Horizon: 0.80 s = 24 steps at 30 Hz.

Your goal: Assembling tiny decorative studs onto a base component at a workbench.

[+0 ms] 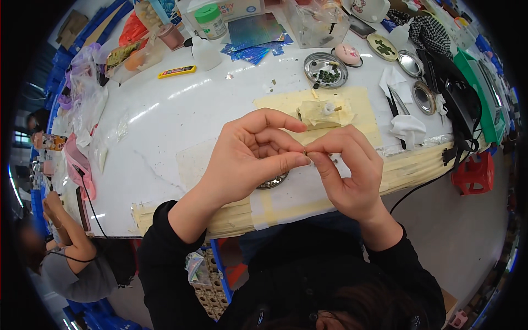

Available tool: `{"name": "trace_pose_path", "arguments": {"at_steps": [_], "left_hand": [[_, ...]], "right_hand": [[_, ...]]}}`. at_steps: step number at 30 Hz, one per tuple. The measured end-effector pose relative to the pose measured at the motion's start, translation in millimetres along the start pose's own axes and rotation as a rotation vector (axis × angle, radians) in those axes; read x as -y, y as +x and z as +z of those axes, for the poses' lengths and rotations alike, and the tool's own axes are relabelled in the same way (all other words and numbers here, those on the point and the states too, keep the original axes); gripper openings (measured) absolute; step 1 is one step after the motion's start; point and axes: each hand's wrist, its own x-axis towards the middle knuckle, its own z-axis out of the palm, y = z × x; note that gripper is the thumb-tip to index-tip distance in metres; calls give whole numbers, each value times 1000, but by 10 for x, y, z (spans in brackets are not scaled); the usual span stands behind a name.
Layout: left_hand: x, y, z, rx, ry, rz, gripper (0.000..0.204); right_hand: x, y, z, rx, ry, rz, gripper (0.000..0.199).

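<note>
My left hand (242, 151) is pinched, thumb against index finger, over the front middle of the table. My right hand (352, 173) meets it there, also in a pinch. Between the two sets of fingertips is a tiny dark speck of a piece (305, 152), too small to name. Partly hidden under my left hand sits a round dish (273, 182) of small shiny bits. Just beyond my hands, a block wrapped in pale yellow tape (316, 116) carries a small white piece with a tan peg (331, 109).
Farther back stand a round metal tray of dark green bits (326, 70), a green-lidded jar (210, 22) and a yellow box cutter (177, 71). Tweezers (400, 100) and round tins (423, 97) lie right. A co-worker (77, 258) sits left; a red stool (474, 175) stands right.
</note>
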Motion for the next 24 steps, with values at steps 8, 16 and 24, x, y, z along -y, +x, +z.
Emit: {"name": "trace_pose_path", "arguments": {"at_steps": [8, 16, 24], "left_hand": [[45, -49, -9, -5, -116, -5, 34], [47, -45, -57, 87, -171, -147, 15], [107, -52, -37, -29, -139, -1, 10]], "right_hand": [[-27, -20, 75, -16, 1, -19, 11], [-48, -25, 67, -83, -264, -181, 15], [20, -33, 53, -59, -57, -49, 21]]}}
